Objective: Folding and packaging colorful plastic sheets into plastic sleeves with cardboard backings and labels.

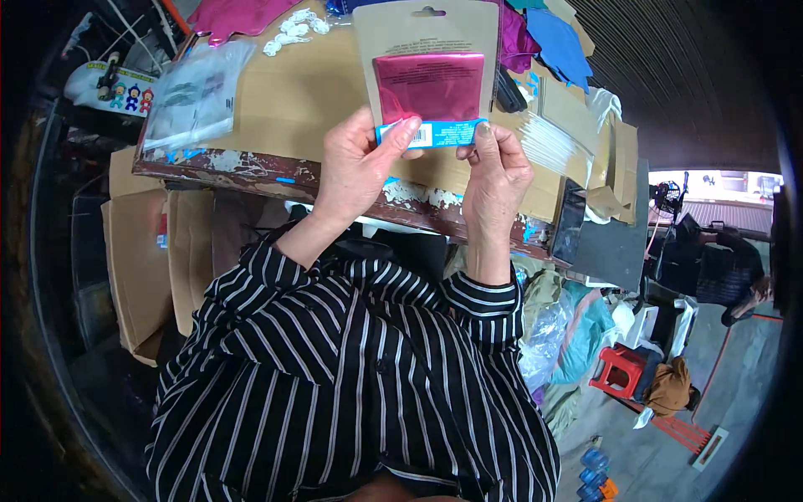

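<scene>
Both my hands hold up a flat packaging pouch (427, 35) with a hang hole at its top, over the near part of the table. Folded shiny pink material (428, 88) shows through the pouch's middle. A blue label strip (456, 135) with a white barcode patch runs across its lower edge. My left hand (355, 163) pinches the left end of this edge, thumb lying over the strip. At the right end, my right hand (499, 167) grips the corner between thumb and fingers.
Cardboard covers the worn table (284, 109). Clear plastic bags (196, 96) lie left, white string bundles (294, 32) and pink cloth (238, 17) beyond. Blue cloth (559, 46) and a white stack (556, 142) lie right. An open carton (138, 259) stands left; a red stool (621, 372) stands right.
</scene>
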`<state>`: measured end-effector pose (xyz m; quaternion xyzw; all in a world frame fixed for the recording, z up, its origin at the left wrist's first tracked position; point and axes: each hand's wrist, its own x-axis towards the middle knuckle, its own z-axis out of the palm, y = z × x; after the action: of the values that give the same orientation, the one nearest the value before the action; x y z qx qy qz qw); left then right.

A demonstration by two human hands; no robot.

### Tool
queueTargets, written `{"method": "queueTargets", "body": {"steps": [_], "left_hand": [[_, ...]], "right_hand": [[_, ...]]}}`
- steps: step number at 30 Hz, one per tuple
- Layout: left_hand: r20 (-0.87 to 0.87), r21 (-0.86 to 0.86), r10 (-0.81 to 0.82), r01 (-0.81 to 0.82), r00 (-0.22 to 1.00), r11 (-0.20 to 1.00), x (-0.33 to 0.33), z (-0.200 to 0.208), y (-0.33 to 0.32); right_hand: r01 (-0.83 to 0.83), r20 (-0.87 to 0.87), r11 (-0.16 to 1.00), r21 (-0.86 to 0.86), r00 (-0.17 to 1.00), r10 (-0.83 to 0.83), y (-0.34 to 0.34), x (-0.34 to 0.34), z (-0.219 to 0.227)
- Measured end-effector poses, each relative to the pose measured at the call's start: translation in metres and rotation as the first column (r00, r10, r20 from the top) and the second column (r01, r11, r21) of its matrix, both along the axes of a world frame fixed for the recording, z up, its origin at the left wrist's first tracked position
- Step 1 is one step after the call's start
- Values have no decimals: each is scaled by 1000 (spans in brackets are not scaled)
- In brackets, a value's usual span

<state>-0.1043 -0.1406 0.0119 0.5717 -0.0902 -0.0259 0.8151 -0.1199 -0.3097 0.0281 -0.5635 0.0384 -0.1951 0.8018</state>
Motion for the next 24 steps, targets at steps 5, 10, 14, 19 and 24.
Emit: {"method": "queueTargets", "body": {"steps": [5,10,14,19,24], "left_hand": [[10,-43,64,-63,998,997,-5,3,-8],[29,-39,136,-134,990,990,-6,6,-12],[7,-53,147,-146,989,988,-6,7,-9],[2,-63,135,-135,991,989,0,8,-6],[-36,-20,4,-4,999,1000,3,2,1]], "right_hand": [[77,-22,997,-4,997,-77,7,1,1],[55,-8,998,5,998,-55,7,1,1],[9,-6,998,70,1000,-9,8,0,2],[-111,-71,974,198,989,127,8,1,3],[-117,-77,987,112,989,126,3,-2,-3]]}}
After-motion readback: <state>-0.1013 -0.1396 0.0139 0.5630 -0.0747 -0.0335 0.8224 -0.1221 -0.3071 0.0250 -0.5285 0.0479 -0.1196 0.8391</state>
